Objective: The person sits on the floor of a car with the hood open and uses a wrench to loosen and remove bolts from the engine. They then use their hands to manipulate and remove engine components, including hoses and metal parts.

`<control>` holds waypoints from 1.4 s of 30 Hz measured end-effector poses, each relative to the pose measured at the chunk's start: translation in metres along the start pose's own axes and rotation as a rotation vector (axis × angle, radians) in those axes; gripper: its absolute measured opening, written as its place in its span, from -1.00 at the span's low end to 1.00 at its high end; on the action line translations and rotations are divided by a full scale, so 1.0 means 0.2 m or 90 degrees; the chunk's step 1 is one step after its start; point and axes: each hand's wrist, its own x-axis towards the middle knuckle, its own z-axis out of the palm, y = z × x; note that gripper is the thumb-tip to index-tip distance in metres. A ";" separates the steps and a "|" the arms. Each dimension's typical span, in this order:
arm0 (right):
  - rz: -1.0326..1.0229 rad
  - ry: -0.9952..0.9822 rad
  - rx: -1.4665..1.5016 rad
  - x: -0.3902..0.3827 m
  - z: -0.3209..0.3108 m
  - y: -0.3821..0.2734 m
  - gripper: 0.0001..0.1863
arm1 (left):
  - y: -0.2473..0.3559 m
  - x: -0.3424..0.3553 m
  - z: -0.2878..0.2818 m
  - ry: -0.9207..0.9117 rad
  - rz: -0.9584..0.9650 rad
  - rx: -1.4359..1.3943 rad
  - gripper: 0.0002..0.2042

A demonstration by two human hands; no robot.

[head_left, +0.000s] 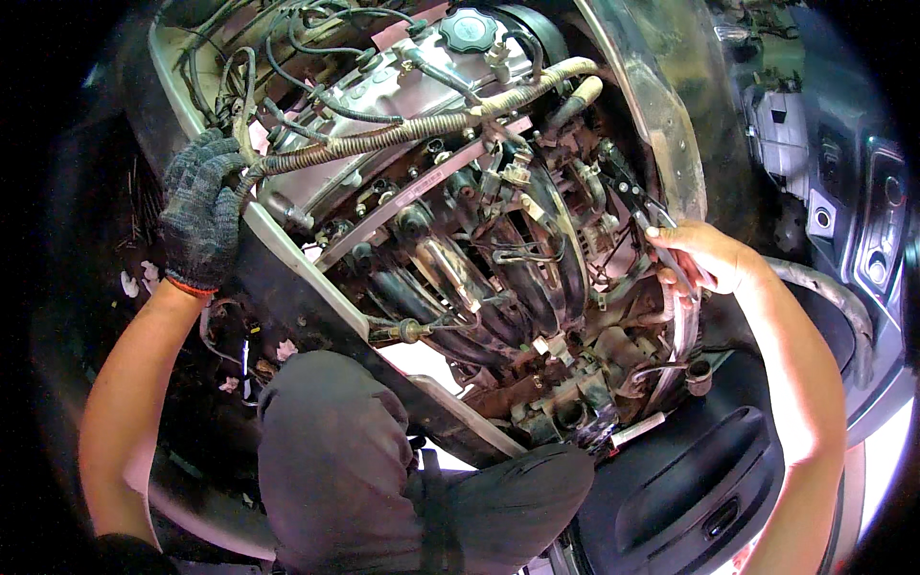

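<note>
My left hand point(201, 206), in a dark knitted glove with an orange cuff, is at the upper left of the engine, fingers curled at the metal rail beside the corrugated wiring harness point(402, 129); what they grip is hidden. My bare right hand point(709, 254) holds a pliers-like hand tool point(632, 196), its jaws down among the hoses and fittings at the engine's right side. Between my hands lie the silver valve cover point(379, 96) with a filler cap point(468, 29), a long metal bar point(412, 192) and the dark intake pipes point(517, 273).
My dark-clad legs point(335, 460) are at the lower edge, close against the engine bay. A pale body rail point(287, 249) runs along the left, another panel edge point(671, 115) along the right. A dark door trim panel point(661, 479) and bumper parts point(795, 153) stand at the right.
</note>
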 end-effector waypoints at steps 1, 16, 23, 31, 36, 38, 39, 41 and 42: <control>0.004 0.003 0.000 0.00 0.01 0.00 -0.58 | 0.01 0.00 0.01 0.007 -0.007 -0.012 -0.75; 0.021 -0.023 0.025 0.01 -0.01 -0.04 -0.59 | 0.02 -0.01 0.00 -0.008 -0.050 -0.023 -0.74; 0.000 0.000 0.069 0.00 0.00 0.03 -0.58 | 0.01 0.00 0.01 0.010 -0.012 -0.033 -0.75; 0.034 -0.062 0.094 -0.01 -0.06 -0.04 -0.52 | -0.03 -0.02 -0.01 -0.028 -0.016 -0.023 -0.75; 0.045 -0.086 0.078 -0.06 -0.11 -0.04 -0.53 | 0.00 0.00 0.04 0.006 0.002 -0.072 -0.75; 0.017 -0.103 0.095 -0.01 -0.08 -0.03 -0.55 | -0.01 -0.01 0.01 -0.010 -0.003 -0.076 -0.75; -0.008 -0.088 0.094 0.00 -0.06 -0.02 -0.56 | -0.02 -0.01 0.01 -0.005 -0.006 -0.072 -0.75; -0.024 -0.087 0.104 0.03 -0.04 -0.01 -0.58 | -0.02 -0.02 0.02 0.005 -0.011 -0.066 -0.75; -0.030 -0.092 0.083 0.05 -0.06 -0.02 -0.59 | -0.02 -0.02 0.00 0.005 -0.014 -0.061 -0.75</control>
